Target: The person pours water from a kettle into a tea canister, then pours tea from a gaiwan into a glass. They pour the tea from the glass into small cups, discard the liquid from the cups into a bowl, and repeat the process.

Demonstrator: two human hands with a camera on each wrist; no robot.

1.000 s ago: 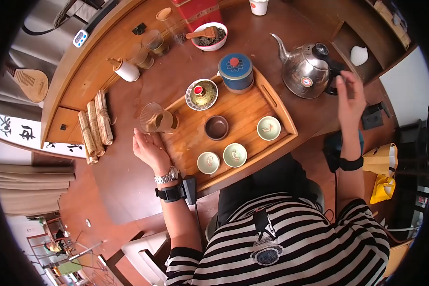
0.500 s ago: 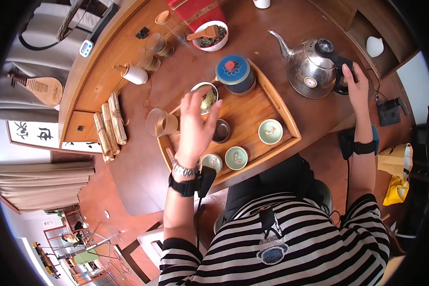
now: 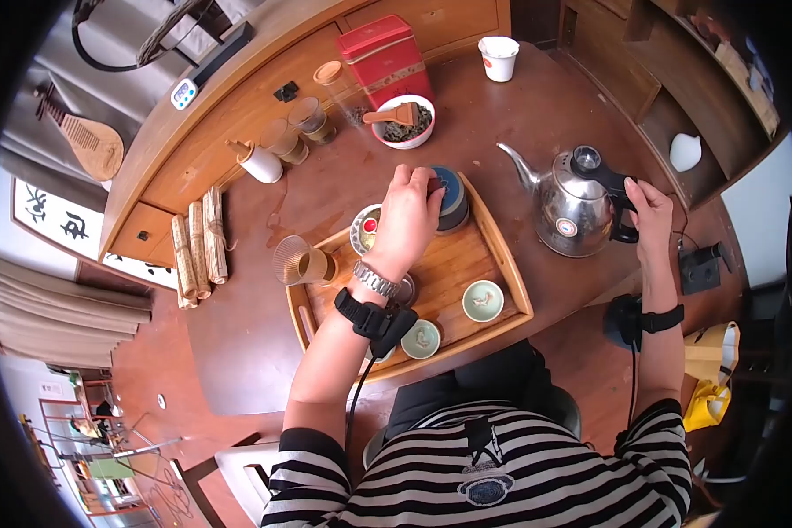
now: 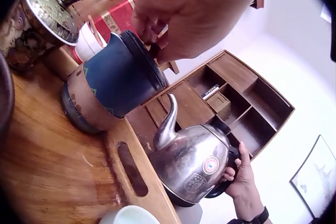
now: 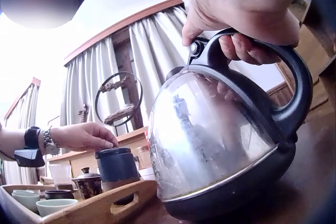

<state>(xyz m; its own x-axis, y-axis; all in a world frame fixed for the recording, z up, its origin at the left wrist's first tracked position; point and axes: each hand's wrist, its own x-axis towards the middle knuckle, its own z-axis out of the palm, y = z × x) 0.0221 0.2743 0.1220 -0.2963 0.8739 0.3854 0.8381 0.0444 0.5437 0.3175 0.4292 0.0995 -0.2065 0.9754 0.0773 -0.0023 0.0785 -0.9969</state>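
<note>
My left hand (image 3: 405, 224) reaches over the wooden tray (image 3: 456, 268) and pinches the top of the blue lidded teapot (image 3: 451, 207) at the tray's far corner. The teapot's brown lower band (image 4: 94, 98) shows in the left wrist view, and the lid's knob is hidden by the fingers. To the right of the tray, my right hand (image 3: 653, 216) grips the black handle of a steel kettle (image 3: 572, 211). The kettle's spout points toward the back left. A patterned lidded bowl (image 4: 42, 22) stands beside the teapot. Pale green cups (image 3: 482, 302) and a dark brown cup (image 5: 59, 194) also sit on the tray.
A ribbed glass pitcher (image 3: 295, 261) stands at the tray's left end. Behind the tray are a bowl of tea leaves (image 3: 422, 132), a red tin (image 3: 383, 57) and a white paper cup (image 3: 499, 60). Bamboo rolls (image 3: 198, 246) lie at the left.
My left hand has moved from beside the glass pitcher across the tray to the teapot's lid. My right hand has closed round the kettle's handle.
</note>
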